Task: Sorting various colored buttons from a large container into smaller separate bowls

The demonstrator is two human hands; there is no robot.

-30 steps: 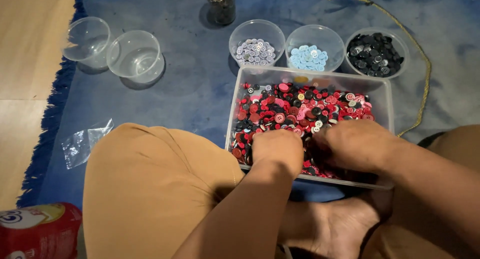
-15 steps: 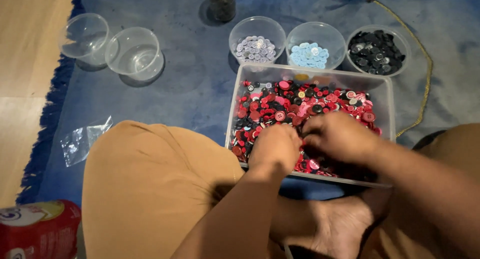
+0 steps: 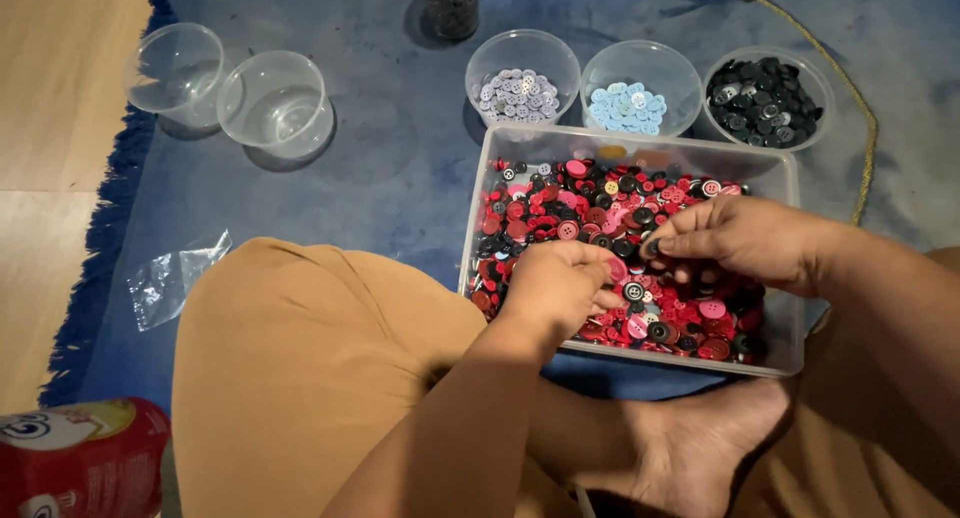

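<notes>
Taking the clear plastic bin [image 3: 480,218] of mixed buttons [image 3: 590,203] as the landmark: it sits on a blue rug [image 3: 380,168], its long axis running left to right across the view, its near long wall just above the person's bare foot [image 3: 700,448].

Far left of the bin, wooden floor [image 3: 50,178] shows beyond the rug's fringed edge. At the lower left corner lies a red can [image 3: 80,458]. Left of the bin, a small clear plastic bag [image 3: 175,278] lies flat on the rug. Up and to the left of the bin stand two empty clear cups [image 3: 230,98], touching each other; a wide stretch of bare rug separates them from the bin. A tan-clad knee [image 3: 300,368] rises just left of the bin's near corner.

Just behind the bin's far wall stand three clear bowls in a row: pale grey buttons [image 3: 515,90], light blue buttons [image 3: 628,106], black buttons [image 3: 765,103]. A dark jar [image 3: 450,3] stands behind the first bowl.

Inside the bin, the left hand [image 3: 555,283] rests curled on the red, pink and black buttons near the front wall; whether it grips any I cannot tell. The right hand [image 3: 745,238], right of it and close by, has thumb and forefinger pinched on a small dark button [image 3: 652,246], other fingers loosely bent.

A yellow cord [image 3: 850,108] curves along the rug past the bin's right end.
</notes>
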